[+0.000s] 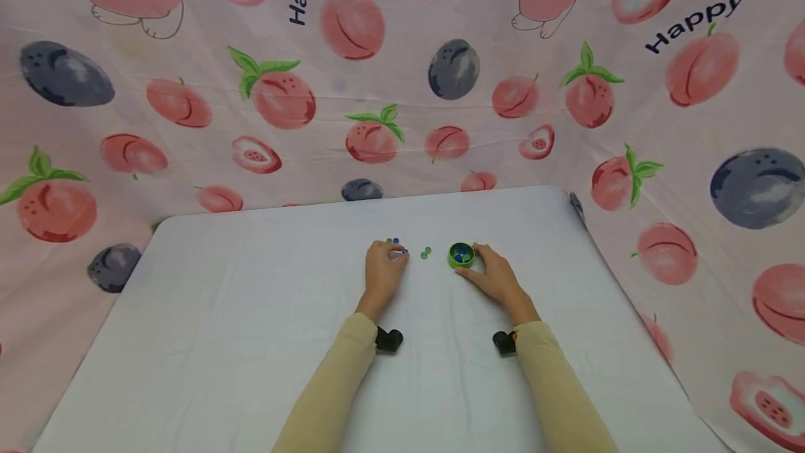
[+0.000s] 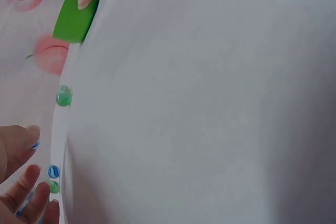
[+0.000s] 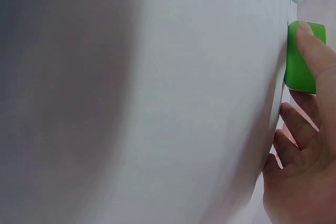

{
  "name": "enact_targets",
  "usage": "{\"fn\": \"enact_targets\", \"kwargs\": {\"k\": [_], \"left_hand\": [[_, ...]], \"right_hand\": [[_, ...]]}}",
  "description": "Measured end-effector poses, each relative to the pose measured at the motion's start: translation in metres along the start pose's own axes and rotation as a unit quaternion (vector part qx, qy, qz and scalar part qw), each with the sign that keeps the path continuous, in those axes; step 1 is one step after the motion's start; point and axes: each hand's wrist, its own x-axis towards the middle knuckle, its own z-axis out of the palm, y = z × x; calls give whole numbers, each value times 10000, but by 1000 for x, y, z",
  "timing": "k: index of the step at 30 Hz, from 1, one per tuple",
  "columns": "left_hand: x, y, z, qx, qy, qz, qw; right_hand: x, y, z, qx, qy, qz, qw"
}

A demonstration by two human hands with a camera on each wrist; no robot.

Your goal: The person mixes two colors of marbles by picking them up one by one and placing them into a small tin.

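My left hand (image 1: 383, 272) is at the middle of the table, pinching a blue marble (image 2: 35, 145) between thumb and fingertip. Just beyond its fingers lie a green marble (image 1: 389, 240) and a blue marble (image 1: 396, 240). Two green marbles (image 1: 424, 254) rest close together between the hands. To the right stands a small round green cup (image 1: 461, 265), upright, with several blue and green marbles (image 1: 462, 254) inside. My right hand (image 1: 498, 278) grips this cup from its right side, thumb on the near wall and fingers around the far wall.
A white cloth (image 1: 251, 327) covers the table. Behind it and along the sides hangs a pink fruit-print curtain (image 1: 402, 82). Each wrist carries a black camera mount, the left one (image 1: 389, 340) and the right one (image 1: 504, 342).
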Motion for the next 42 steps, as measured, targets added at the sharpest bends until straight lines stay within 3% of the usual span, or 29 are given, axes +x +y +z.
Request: {"fn": "enact_targets", "kwargs": {"k": [14, 19, 33, 42], "left_hand": [[-3, 12, 9, 55, -73, 384, 9992], [-3, 19, 14, 117, -127, 383, 9991], [-2, 38, 35, 177, -505, 491, 9974], [-1, 49, 46, 206, -674, 768, 9946]], "right_hand": [[0, -1, 0, -2, -48, 13, 10000], [0, -1, -1, -8, -66, 45, 10000], [1, 1, 1, -51, 0, 6, 10000], [0, 2, 1, -3, 64, -24, 10000]]}}
